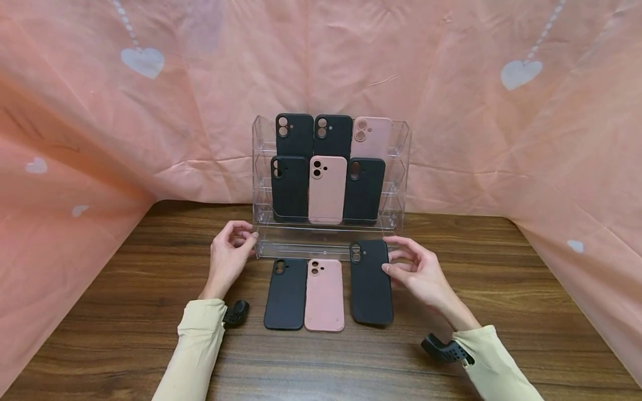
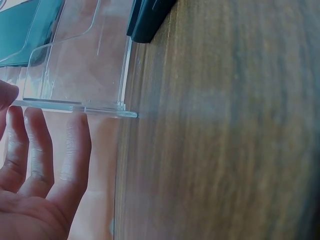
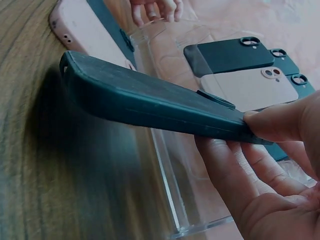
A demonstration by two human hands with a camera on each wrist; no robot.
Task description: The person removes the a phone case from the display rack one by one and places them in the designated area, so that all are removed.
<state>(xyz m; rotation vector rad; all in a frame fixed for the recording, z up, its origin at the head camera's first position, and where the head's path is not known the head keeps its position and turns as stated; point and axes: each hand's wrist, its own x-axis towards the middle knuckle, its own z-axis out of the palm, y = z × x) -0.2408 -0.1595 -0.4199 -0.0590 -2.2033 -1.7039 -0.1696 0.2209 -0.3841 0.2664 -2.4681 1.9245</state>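
My right hand (image 1: 416,267) pinches a black phone case (image 1: 372,284) by its right edge. The thumb lies on one face and the fingers behind, and in the right wrist view the case (image 3: 150,102) is tilted, raised off the wood. My left hand (image 1: 232,253) holds the left side edge of a clear acrylic display stand (image 1: 321,236); in the left wrist view its fingertips (image 2: 77,120) meet the panel's edge. On the table before the stand lie another black phone case (image 1: 285,298) and a pink phone case (image 1: 324,298), side by side.
Upper tiers of the stand hold black cases (image 1: 327,195) (image 1: 295,136) and pink cases (image 1: 327,192) in two rows. Behind and around the wooden table (image 1: 125,312) hangs a pink cloth (image 1: 210,111) with white hearts. A black wrist camera (image 1: 443,350) sits at each cuff.
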